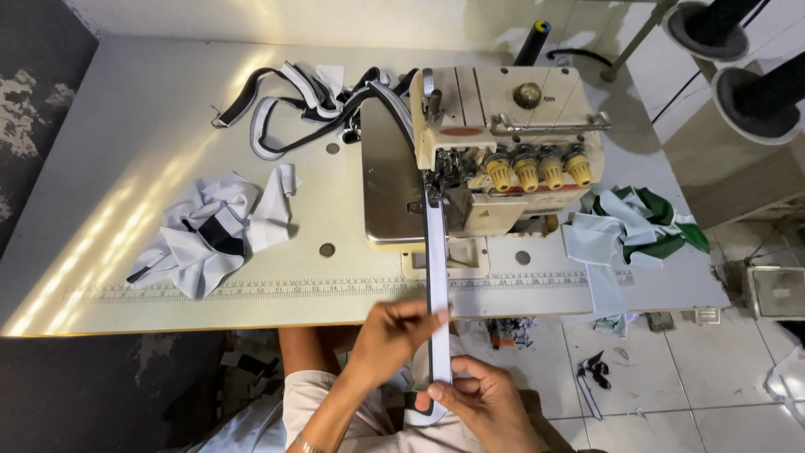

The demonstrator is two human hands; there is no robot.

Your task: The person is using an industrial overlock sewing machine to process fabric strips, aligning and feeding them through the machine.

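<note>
At the front edge of the sewing table [168,126], I hold a long white fabric strip [435,260] with dark edging stretched between my hands and the machine. My left hand [394,331] pinches the strip just past the table's edge, thumb and fingertips closed on it near the printed ruler [251,288] that runs along the tabletop. My right hand [486,398] sits lower, close to my lap, thumb pressed on top of the strip and fingers curled beneath it. From there the strip runs straight up to the presser foot of the cream overlock machine [503,143], which has four yellow tension knobs [537,170] on its front. Left of the machine lies a crumpled pile of white and black pieces [210,235], and behind it a tangle of sewn strips [293,105]. On the right, green and white fabric [637,226] hangs over the table's edge
</note>
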